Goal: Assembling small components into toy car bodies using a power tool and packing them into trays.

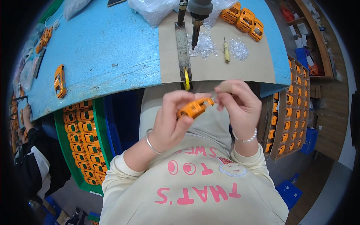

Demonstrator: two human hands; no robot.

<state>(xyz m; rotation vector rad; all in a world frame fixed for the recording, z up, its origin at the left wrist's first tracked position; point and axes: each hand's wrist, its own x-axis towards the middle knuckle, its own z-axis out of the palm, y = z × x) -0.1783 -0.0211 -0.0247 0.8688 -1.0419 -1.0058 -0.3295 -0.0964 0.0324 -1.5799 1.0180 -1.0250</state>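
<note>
My left hand (173, 120) grips an orange toy car body (193, 107) just below the table's near edge, over my lap. My right hand (236, 103) pinches at the car's right end with thumb and fingertips; whether a small clear part sits between them is too small to tell. Both wrists wear bracelets. On the brown mat (213, 60) lie piles of small clear plastic parts (204, 45), a small yellow-handled tool (226, 52) and a metal bar (183, 48) under a hanging powered tool (197, 17).
A loose orange car body (60, 80) lies on the blue table (101, 56). More orange bodies (245, 19) sit at the far right. A green crate (80, 138) at my left and a cardboard tray (288, 116) at my right hold several. Another person's sleeve (33, 165) is at left.
</note>
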